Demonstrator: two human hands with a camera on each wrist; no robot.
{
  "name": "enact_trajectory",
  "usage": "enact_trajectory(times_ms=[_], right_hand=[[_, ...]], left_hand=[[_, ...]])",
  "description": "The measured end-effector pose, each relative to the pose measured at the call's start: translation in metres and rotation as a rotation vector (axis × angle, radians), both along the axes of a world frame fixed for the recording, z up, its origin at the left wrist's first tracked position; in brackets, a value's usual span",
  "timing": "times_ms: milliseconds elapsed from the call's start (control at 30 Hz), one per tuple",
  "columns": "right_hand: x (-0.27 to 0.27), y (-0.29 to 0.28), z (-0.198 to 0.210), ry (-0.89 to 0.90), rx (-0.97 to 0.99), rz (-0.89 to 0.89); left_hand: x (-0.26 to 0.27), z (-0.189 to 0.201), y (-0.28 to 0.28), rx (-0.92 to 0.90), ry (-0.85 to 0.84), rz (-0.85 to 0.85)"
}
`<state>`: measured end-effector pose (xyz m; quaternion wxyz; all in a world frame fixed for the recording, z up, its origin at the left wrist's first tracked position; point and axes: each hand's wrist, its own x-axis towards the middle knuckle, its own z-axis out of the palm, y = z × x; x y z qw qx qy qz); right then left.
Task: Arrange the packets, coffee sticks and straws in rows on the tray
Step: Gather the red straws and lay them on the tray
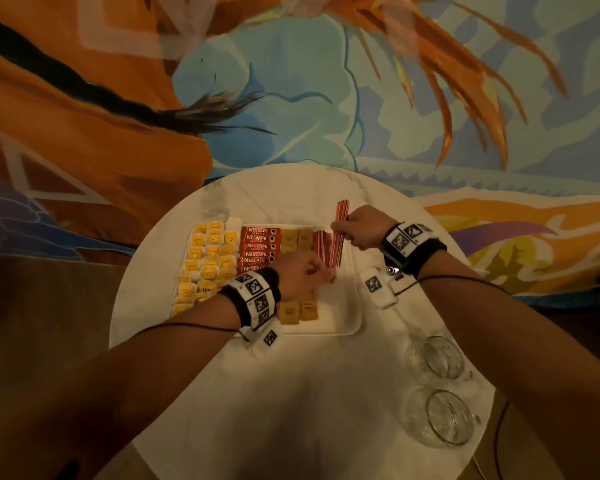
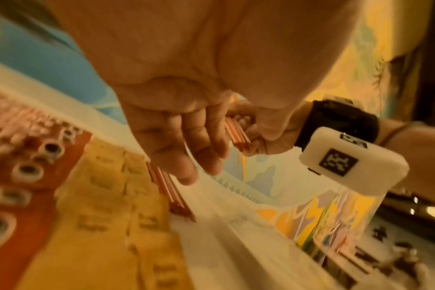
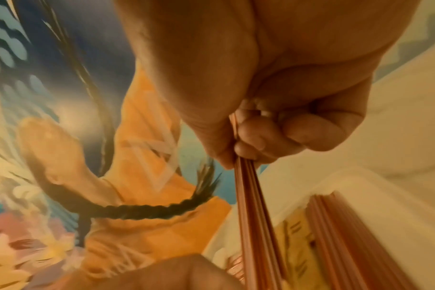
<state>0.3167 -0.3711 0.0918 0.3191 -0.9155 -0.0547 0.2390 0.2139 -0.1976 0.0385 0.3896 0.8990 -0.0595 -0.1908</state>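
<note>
On the tray, yellow packets fill its left end, coffee sticks lie stacked beside them, then tan packets. Some straws lie right of those. The right hand grips a straw bundle over the tray's far right; the left hand, fingers relaxed, reaches toward the laid straws. Placing that bundle seems the main step left.

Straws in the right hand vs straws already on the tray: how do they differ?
1. The held straws are gripped by the right hand; the tray straws lie loose, touched by no hand.
2. The held straws tilt, their far ends poking past the tray rim; the tray straws lie flat inside it, beside the brown packets.
Shared: both are bundles of thin red-and-white striped straws.
</note>
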Motion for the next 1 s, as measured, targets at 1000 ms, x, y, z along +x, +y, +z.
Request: enact_trajectory(times_ms=[1000], right_hand=[[0.023,0.009,-0.067,-0.178,-0.557,0.443]], left_hand=[[0.081,-0.051,-0.019,0.66,-0.171,-0.374]])
